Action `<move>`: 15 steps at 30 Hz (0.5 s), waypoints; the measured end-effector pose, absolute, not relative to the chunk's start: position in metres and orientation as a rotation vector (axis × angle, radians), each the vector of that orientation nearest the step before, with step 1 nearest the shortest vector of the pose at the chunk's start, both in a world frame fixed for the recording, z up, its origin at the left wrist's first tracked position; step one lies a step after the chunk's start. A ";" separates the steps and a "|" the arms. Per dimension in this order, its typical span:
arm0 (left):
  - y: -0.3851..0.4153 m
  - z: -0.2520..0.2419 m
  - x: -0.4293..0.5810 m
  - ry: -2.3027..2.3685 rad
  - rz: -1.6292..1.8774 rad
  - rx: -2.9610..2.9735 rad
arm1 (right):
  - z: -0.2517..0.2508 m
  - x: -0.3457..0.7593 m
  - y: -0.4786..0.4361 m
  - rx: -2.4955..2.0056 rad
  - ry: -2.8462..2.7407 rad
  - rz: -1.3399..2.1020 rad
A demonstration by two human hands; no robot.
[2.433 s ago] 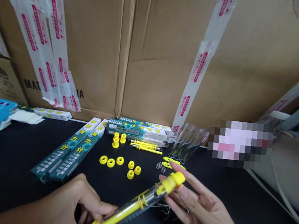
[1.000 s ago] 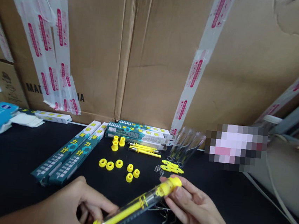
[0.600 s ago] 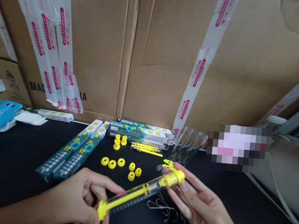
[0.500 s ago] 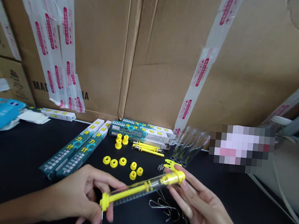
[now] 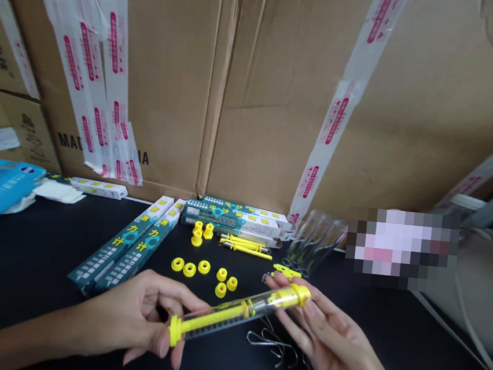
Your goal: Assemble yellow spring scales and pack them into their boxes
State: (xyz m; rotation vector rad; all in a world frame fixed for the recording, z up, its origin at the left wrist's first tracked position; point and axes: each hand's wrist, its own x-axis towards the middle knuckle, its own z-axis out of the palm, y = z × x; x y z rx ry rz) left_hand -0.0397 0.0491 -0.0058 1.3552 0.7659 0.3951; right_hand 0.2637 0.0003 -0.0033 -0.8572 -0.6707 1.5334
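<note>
A clear tubular spring scale [image 5: 225, 317] with a yellow rod and yellow end caps is held slantwise above the table, its right end higher. Fingers of my left hand [image 5: 146, 321] are closed around the lower end by the flanged cap. My right hand [image 5: 323, 332] pinches the cap at the upper end, with the coil spring showing inside the tube. Below the tube, several bent wire hooks [image 5: 274, 345] lie on the black table, partly behind my right hand. Just past my right fingertips are flat yellow pieces [image 5: 286, 271].
Several yellow rings [image 5: 189, 269], small caps [image 5: 220, 290] and tall caps [image 5: 196, 237] stand beyond the tube. Yellow rods with springs [image 5: 247, 247], clear tubes [image 5: 314, 244] and printed boxes [image 5: 131, 244] lie behind. A large cardboard box [image 5: 278, 124] walls off the back.
The wire that hung below the left end cap no longer shows. Both hands keep hold of the spring scale, and the whole view has shifted slightly.
</note>
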 end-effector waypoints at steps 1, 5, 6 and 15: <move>0.047 -0.005 -0.039 0.806 0.367 1.361 | -0.003 0.264 0.000 -0.862 -0.661 1.544; 0.040 -0.002 -0.036 0.835 0.310 1.444 | -0.001 0.262 -0.003 -0.893 -0.637 1.570; 0.038 -0.003 -0.036 0.843 0.304 1.515 | 0.000 0.261 -0.004 -0.899 -0.643 1.581; 0.028 -0.014 -0.036 0.938 0.397 1.885 | -0.002 0.256 -0.006 -0.910 -0.684 1.623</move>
